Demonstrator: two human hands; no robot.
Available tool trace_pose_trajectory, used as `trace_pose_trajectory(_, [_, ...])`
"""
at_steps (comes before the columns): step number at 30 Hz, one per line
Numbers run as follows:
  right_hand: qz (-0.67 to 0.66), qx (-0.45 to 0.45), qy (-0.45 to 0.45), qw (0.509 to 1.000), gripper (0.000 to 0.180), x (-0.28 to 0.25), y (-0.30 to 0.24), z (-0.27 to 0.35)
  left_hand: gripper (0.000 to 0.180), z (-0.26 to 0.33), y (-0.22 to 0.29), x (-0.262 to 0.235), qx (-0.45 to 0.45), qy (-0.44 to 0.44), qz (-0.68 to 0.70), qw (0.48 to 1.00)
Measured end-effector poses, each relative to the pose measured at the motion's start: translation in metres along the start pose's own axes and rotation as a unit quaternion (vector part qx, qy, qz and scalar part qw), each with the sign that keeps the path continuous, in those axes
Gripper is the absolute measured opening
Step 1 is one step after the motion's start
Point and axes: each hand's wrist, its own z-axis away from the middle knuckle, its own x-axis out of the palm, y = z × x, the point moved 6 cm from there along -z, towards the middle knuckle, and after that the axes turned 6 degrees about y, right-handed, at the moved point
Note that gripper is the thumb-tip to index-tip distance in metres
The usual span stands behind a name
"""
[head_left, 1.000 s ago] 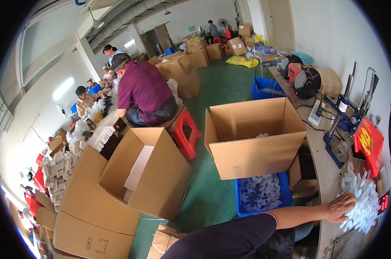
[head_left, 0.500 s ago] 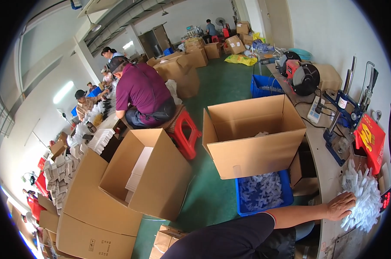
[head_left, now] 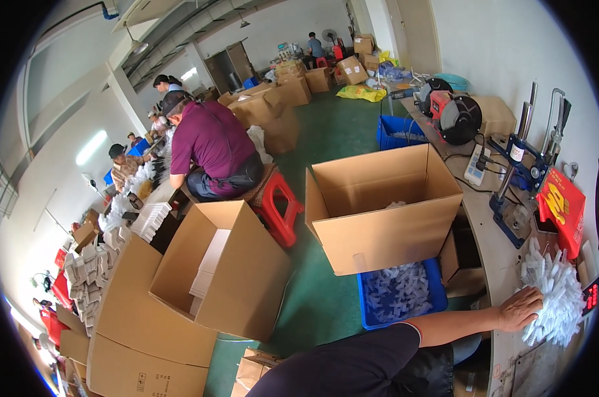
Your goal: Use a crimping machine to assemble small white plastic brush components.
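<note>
My left hand (head_left: pixel 520 309) reaches to the right over a workbench (head_left: pixel 475 202), the arm in a dark short sleeve. Its fingers are curled in against the near side of a heaped pile of small translucent white plastic pieces (head_left: pixel 556 298). The fingertips press among the pieces, so what they grip does not show. My right hand is out of sight. Beside the pile stand a small red digital display (head_left: pixel 591 296) and a red bag or sheet with a yellow print (head_left: pixel 560 210).
A hand press (head_left: pixel 519 165) and a cut-off saw (head_left: pixel 458 118) stand on the bench. An open carton (head_left: pixel 385 238) sits above a blue bin (head_left: pixel 438 278) of similar pieces. Another open carton (head_left: pixel 246 278) is at left. A person in purple (head_left: pixel 213 145) sits near a red stool (head_left: pixel 281 208).
The whole view has shifted slightly. My left hand stays at the pile's near edge, with its fingers turned slightly; the pile looks much the same.
</note>
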Motion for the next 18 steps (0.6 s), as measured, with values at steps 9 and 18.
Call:
trace_pose_trajectory(9, [-0.017,-0.018,0.038,0.999,0.040,0.001,-0.002,0.001,0.023,-0.003,0.007,-0.010,0.044,0.016,0.008,0.999])
trace_pose_trajectory(18, [-0.009,0.005,0.038,0.999,0.035,-0.012,-0.012,-0.003,0.013,0.124,0.075,-0.066,0.171,-0.078,0.156,0.970])
